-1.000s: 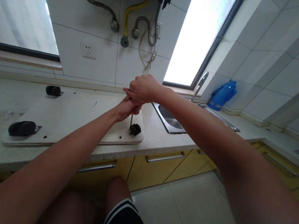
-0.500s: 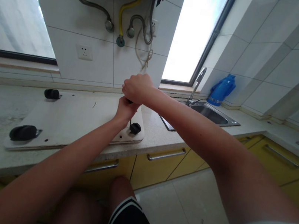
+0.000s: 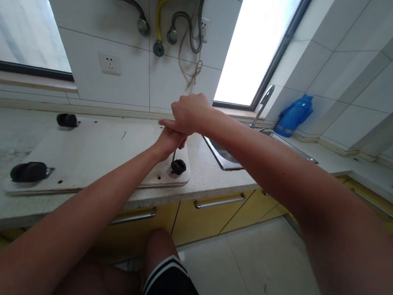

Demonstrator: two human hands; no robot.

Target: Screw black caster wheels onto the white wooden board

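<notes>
A white board lies flat on the counter with black caster wheels on it. Two casters sit at its left end, the rear caster and the front caster; a third caster is at the front right corner. Beside this third one stands the thin upright shaft of a screwdriver. My left hand is closed round the screwdriver's upper part, above the board. Directly over it, my right hand is closed on the top, its thumb side touching the left hand. Both hands hide the handle.
A steel sink with a tap lies right of the board. Behind it stands a blue thermos flask. Hoses and a yellow pipe hang on the wall. Yellow drawers with metal handles are below the counter.
My right hand has turned on top of the screwdriver and shifted slightly right and up. The black handle part that showed between my hands is now covered. The board and casters stay put.
</notes>
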